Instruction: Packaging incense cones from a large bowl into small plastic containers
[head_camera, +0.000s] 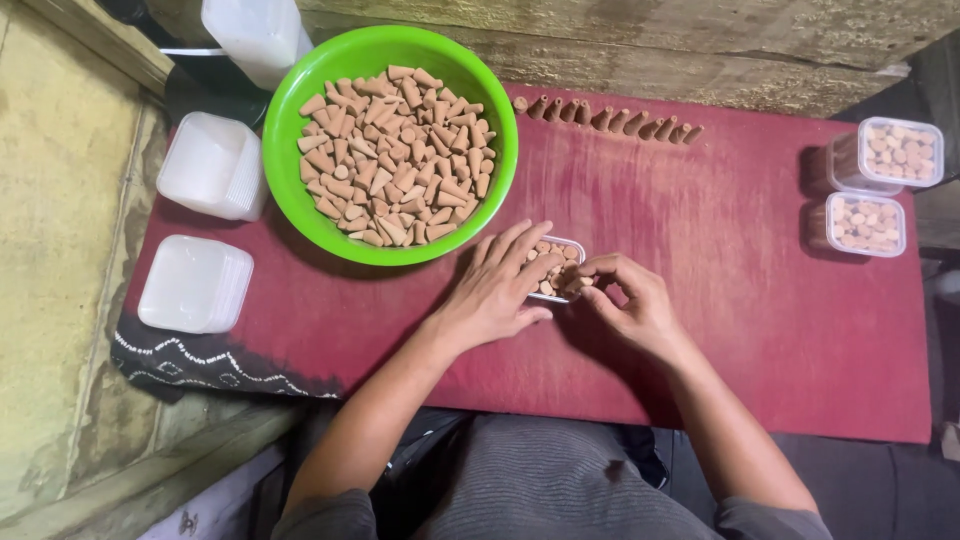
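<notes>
Your left hand (492, 290) lies flat and loosely spread over the near edge of the small clear box (556, 268), steadying it on the red cloth (740, 300), just below the green bowl (300, 190). Your right hand (630, 300) has its fingertips pinched together at the box's right rim, apparently on one tan cone (the cone itself is too small to make out). The box looks close to full, so one more cone pushed in crooked could knock a neighbour over or tip the light box off your palm's hold. Your left wrist also sits near the bowl's rim; a nudge there could spill the heaped cones (395, 155).

Two filled clear boxes (880, 190) stand at the far right, one above the other. Stacks of empty white containers (195, 285) sit at the left edge, with a taller white tub (260, 35) behind the bowl. A row of cones (610, 118) lines the cloth's far edge. No labels show
</notes>
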